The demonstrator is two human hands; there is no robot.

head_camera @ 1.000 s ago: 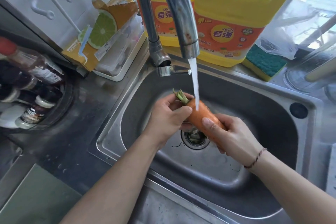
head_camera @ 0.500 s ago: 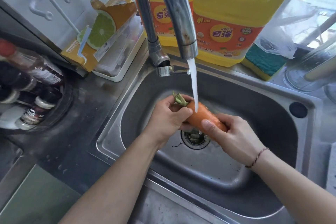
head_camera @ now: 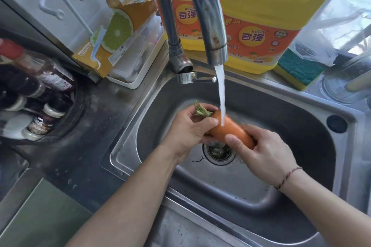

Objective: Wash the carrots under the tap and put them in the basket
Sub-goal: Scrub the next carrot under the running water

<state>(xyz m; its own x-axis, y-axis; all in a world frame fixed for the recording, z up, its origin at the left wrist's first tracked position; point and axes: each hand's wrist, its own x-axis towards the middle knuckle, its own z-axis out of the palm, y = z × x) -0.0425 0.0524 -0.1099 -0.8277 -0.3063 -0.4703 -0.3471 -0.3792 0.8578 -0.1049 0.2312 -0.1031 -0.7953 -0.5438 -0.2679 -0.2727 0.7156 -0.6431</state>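
The carrot (head_camera: 230,131) is under the tap (head_camera: 208,26), above the sink (head_camera: 301,118) drain. The left hand (head_camera: 188,132) grips its leafy end with curled fingers. The right hand (head_camera: 265,152) fingers wrap its other end.

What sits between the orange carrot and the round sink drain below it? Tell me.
Nothing solid: only falling water between the orange carrot and round sink drain, per the head view.

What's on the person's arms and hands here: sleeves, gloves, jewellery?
Both forearms are bare, with no sleeves in view and no gloves. The left hand wears nothing visible. The right hand has a thin red-and-dark braided string bracelet at the wrist. No rings or watch show.
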